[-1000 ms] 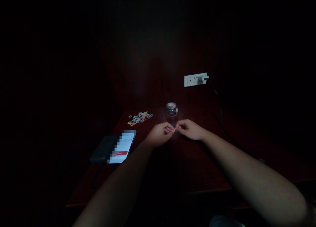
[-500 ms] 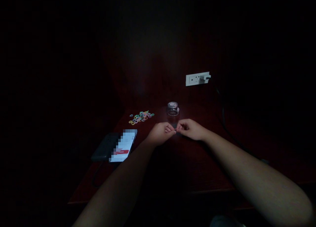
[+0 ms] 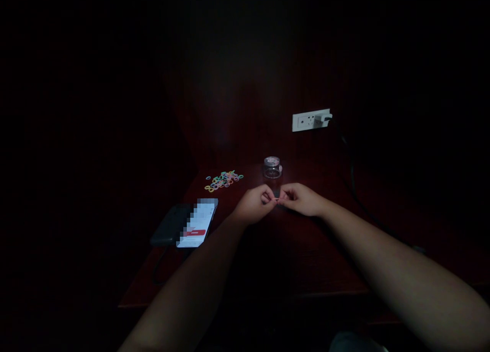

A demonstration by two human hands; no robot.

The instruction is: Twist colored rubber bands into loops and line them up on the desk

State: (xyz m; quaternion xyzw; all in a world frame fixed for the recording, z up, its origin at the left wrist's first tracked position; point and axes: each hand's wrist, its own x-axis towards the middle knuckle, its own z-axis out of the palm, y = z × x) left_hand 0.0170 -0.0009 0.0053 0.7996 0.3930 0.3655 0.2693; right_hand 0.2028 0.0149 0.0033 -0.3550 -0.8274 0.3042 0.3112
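My left hand (image 3: 255, 204) and my right hand (image 3: 300, 199) meet over the middle of the dark red table. Both are closed in a pinch, fingertips nearly touching, with a small pinkish elastic band (image 3: 276, 199) stretched between them. Just beyond the fingers stands a clear plastic jar (image 3: 272, 169), its lower part partly hidden by the hands. To the left of the jar lies a loose pile of colourful small elastic bands (image 3: 224, 179), in yellow, green, pink and blue.
A phone (image 3: 199, 224) with its screen lit lies left of my left forearm, against a dark flat box-like device (image 3: 171, 225) with a cable. On the back wall is a white socket (image 3: 311, 120) with a plug in it; its black cable (image 3: 354, 183) runs down the right side.
The whole view has shifted a little, so everything appears slightly further right. Both hands keep their pinch on the band, which shows a little differently between the fingertips.
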